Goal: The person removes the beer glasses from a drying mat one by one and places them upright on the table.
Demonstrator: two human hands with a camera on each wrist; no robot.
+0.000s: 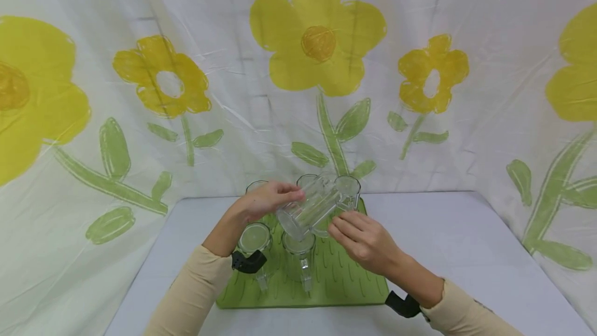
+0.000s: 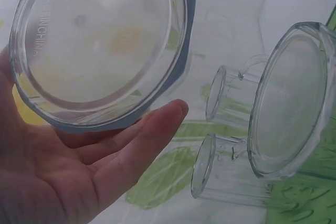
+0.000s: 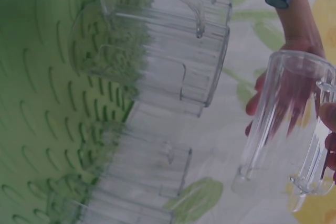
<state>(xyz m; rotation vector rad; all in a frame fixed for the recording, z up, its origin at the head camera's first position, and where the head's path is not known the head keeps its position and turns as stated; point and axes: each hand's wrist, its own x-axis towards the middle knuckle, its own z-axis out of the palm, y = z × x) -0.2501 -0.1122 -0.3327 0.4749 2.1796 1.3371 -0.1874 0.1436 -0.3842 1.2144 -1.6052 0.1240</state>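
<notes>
Both hands hold a clear glass mug [image 1: 309,212] tilted above a green drying mat [image 1: 354,279]. My left hand [image 1: 269,200] lies around the mug's body near its base, and in the left wrist view the round base [image 2: 105,51] with raised lettering faces the camera. At the other side my right hand [image 1: 364,240] grips the handle, with its thumb and fingertips [image 3: 329,116] at the right edge of the right wrist view. Through the glass in that view, the left hand's fingers show behind the mug.
Several matching glass mugs stand upside down on the mat, including a front left mug [image 1: 255,237], a front middle mug [image 1: 298,258] and a back right mug [image 1: 348,185]. A white table [image 1: 429,242] surrounds the mat. Behind hangs a flower-printed curtain [image 1: 233,134].
</notes>
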